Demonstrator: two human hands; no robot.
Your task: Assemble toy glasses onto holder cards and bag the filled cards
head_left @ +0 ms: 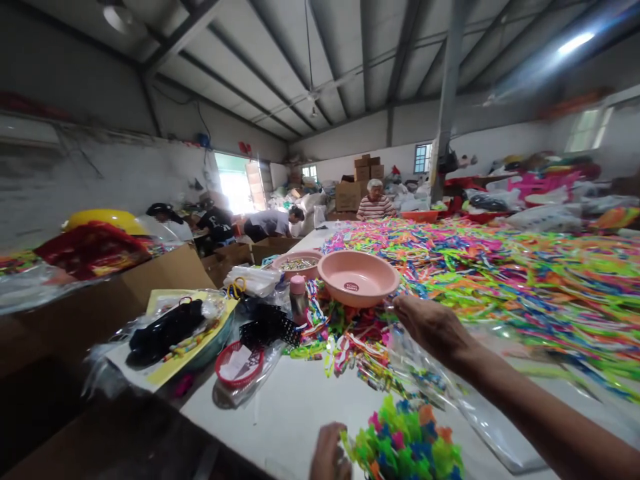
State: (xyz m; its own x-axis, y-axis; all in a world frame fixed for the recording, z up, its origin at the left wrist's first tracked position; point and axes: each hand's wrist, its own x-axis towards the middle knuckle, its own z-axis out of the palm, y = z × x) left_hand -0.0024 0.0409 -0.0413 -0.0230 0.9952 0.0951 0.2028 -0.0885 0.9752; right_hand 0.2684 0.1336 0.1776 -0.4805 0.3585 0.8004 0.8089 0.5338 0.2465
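Note:
My left hand (330, 452) is at the bottom edge of the view, partly cut off, its fingers apart and loosely curved. It is right beside a dense bunch of small soft plastic figures (405, 440) in green, blue, orange and pink. My right hand (433, 327) reaches forward to the lower right rim of a pink plastic basin (357, 277). Its fingers are drawn together at that rim, with the fingertips partly hidden. The basin tilts towards me and shows a dark red label inside. Under and around it lie colourful plastic strips (350, 350).
A large heap of bright strips (500, 267) covers the table's right side. Left of the basin stand a second basin (299, 263) with small metallic pieces, a bottle (299, 300) and a red basket (239, 365). Cardboard boxes (170, 273) flank the table. Several people work farther back.

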